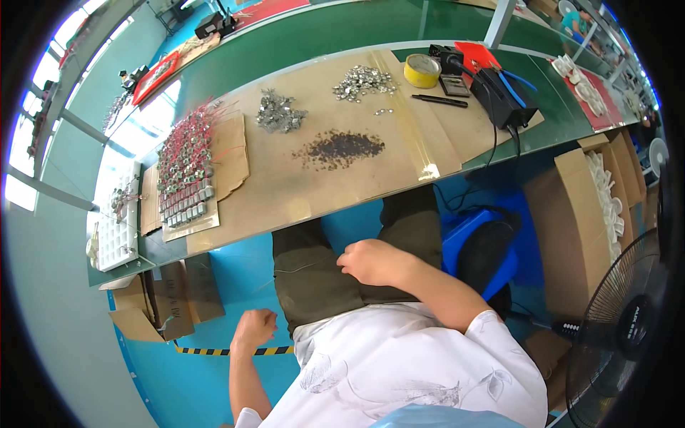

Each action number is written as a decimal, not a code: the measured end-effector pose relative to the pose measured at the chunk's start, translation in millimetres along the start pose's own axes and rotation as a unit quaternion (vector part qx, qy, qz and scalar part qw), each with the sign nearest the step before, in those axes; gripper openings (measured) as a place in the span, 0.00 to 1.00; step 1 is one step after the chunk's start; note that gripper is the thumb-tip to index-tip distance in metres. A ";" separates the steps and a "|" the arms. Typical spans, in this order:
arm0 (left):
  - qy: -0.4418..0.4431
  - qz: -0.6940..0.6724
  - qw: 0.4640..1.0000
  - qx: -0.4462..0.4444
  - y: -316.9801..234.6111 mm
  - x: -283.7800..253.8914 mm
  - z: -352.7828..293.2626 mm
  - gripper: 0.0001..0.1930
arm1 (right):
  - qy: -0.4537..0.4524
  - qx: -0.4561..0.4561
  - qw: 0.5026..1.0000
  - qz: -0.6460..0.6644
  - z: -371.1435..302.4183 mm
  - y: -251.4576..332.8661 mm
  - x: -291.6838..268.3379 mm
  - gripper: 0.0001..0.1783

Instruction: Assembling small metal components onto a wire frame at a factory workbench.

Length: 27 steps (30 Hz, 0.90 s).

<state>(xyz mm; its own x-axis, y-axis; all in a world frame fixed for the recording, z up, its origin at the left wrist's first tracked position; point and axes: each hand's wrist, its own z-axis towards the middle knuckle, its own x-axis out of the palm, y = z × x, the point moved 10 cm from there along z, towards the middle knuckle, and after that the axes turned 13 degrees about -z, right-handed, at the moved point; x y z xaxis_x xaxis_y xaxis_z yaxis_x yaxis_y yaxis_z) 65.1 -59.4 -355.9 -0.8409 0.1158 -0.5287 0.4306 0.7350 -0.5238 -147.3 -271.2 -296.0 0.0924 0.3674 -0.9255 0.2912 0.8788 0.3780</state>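
Observation:
My right hand (371,262) is over my lap, its fingers curled and the tips pinched together. A thin pale thread (303,270) runs across my dark trousers to those fingertips. Lower and to the left, beside my hip, my left hand (255,328) has its fingers curled in; what they hold, if anything, is hidden. On the bench ahead lie a pile of dark small parts (344,148), a heap of silvery metal pieces (280,113) and a scatter of shiny small parts (364,83). Several small metal motors with red wires (187,153) stand in rows at the left.
A white compartment tray (118,235) sits at the bench's left end. Yellow tape (422,70), black tweezers (439,100) and a black soldering station (503,98) are at the right. Cardboard boxes (171,299) stand below left; a fan (621,328) and a carton of white parts (571,221) flank my right.

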 end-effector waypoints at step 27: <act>-0.224 0.151 0.836 0.478 -494.6 -50.1 195.4 0.09 | -0.319 0.246 0.915 -0.037 42.1 -271.8 -236.9 0.10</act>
<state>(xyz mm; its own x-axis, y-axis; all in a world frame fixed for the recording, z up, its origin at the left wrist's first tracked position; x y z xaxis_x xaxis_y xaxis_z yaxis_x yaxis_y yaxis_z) -41.7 -559.3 -200.9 -0.5315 -0.2190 -0.8183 0.8463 -0.1777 -0.5022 -208.3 -609.9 -180.5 0.5455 -0.0775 -0.8345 0.6983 0.5927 0.4014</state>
